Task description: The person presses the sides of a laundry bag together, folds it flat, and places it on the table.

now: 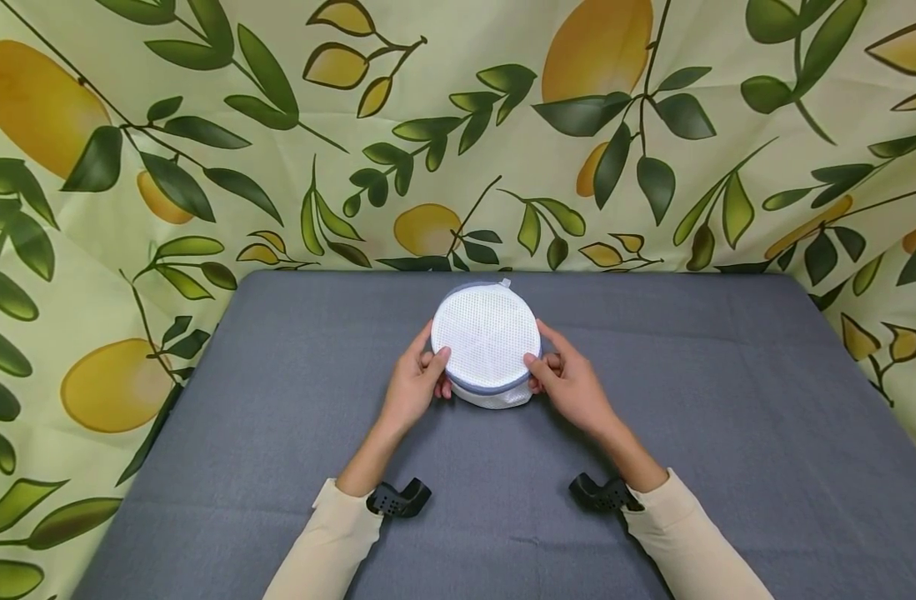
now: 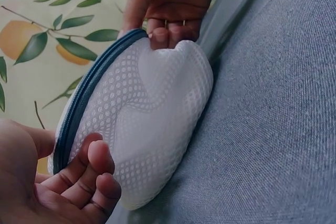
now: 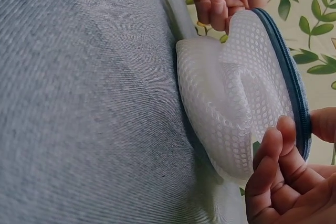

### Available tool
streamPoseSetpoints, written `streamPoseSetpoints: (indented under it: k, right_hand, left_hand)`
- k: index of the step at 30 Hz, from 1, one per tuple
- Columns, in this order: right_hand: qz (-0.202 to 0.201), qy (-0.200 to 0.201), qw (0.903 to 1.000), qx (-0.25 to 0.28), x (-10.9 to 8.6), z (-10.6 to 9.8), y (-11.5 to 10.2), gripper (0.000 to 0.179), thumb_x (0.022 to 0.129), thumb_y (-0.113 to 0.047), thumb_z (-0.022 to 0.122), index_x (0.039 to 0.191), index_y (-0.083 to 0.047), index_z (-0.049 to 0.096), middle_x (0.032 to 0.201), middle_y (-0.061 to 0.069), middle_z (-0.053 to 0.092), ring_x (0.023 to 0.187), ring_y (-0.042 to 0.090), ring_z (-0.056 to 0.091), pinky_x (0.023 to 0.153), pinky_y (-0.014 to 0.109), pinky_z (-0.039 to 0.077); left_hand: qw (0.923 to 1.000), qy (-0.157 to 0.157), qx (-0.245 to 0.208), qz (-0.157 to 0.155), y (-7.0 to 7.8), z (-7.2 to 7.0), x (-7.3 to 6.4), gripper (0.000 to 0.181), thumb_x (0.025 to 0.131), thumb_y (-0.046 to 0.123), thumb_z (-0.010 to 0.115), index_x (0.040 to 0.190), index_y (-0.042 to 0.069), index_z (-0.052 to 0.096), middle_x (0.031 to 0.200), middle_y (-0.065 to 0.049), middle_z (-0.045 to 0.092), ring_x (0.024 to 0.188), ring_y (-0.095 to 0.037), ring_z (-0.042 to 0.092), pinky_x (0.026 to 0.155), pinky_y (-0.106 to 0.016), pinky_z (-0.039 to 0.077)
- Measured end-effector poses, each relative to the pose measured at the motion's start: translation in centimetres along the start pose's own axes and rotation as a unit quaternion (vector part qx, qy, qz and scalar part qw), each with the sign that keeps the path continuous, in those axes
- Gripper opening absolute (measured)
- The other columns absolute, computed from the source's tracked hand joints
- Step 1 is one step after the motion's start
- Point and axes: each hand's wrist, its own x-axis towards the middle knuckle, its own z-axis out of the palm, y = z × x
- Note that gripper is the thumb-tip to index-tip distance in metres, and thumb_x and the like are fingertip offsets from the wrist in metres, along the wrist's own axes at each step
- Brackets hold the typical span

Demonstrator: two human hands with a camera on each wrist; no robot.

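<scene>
A round white mesh laundry bag point(image 1: 486, 335) with a blue zipper band point(image 2: 86, 98) round its rim is held between both hands, its flat lid facing the head camera. My left hand point(image 1: 415, 377) grips the rim at the left, thumb on the lid and fingers curled beneath. On the opposite side my right hand point(image 1: 572, 379) pinches the rim the same way. The soft mesh side point(image 3: 215, 103) sags and creases below the band, close over the grey cloth. A small tab point(image 1: 506, 283) sticks out at the bag's far edge.
Grey cloth point(image 1: 292, 467) covers the table around the bag. Behind and at both sides hangs a curtain point(image 1: 442, 133) printed with lemons and leaves. Each wrist wears a black camera mount point(image 1: 399, 498) near the cream sleeve cuff.
</scene>
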Motion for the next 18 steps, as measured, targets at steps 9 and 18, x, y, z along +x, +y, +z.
streamPoseSetpoints:
  k: [9, 18]
  right_hand:
    - [-0.005, 0.007, 0.9997, -0.022, -0.2, 0.3, 0.5, 0.06, 0.097, -0.022, 0.058, 0.149, -0.007, 0.031, 0.066, 0.009, 0.06, 0.064, 0.022, 0.058, 0.06, 0.027, 0.047]
    - [-0.011, 0.01, 0.9993, -0.035, -0.3, 0.5, 0.7, 0.058, 0.097, -0.021, 0.059, 0.147, -0.006, 0.034, 0.064, 0.01, 0.06, 0.062, 0.024, 0.059, 0.057, 0.027, 0.046]
  left_hand:
    - [0.9999, -0.009, 0.006, 0.0, -0.4, 0.0, 0.0, 0.053, 0.099, 0.003, 0.049, 0.146, -0.008, 0.026, 0.06, -0.028, 0.054, 0.055, -0.055, 0.048, 0.046, -0.036, 0.043]
    - [0.9995, -0.019, -0.019, -0.019, -1.0, -0.1, 0.2, 0.053, 0.1, 0.004, 0.049, 0.145, -0.007, 0.025, 0.064, -0.031, 0.054, 0.051, -0.04, 0.052, 0.048, -0.033, 0.043]
